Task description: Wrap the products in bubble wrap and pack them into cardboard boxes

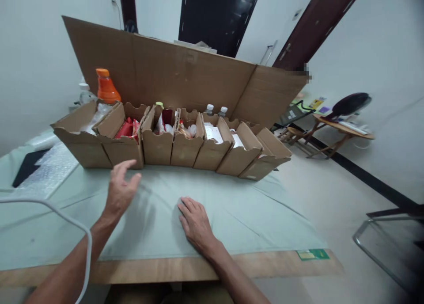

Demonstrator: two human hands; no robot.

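My left hand (pixel 122 187) is raised over the cloth, thumb and fingers apart, with nothing in it. It is just in front of a cardboard box (pixel 124 153) that has red packets (pixel 127 129) inside. My right hand (pixel 196 220) rests palm down on the pale green cloth (pixel 232 207), fingers stretched out and holding nothing. Several open cardboard boxes stand in a row beyond both hands. One at the left holds clear bubble wrap (pixel 97 118). Toward the right, a box holds a white card or carton (pixel 213 133).
A tall cardboard panel (pixel 185 70) stands behind the boxes. An orange bottle (pixel 107 87) and several clear bottles rise between them. Bubble wrap (pixel 49 171) and a dark flat object (pixel 28 165) lie at left. A white cable (pixel 86 237) crosses my left forearm.
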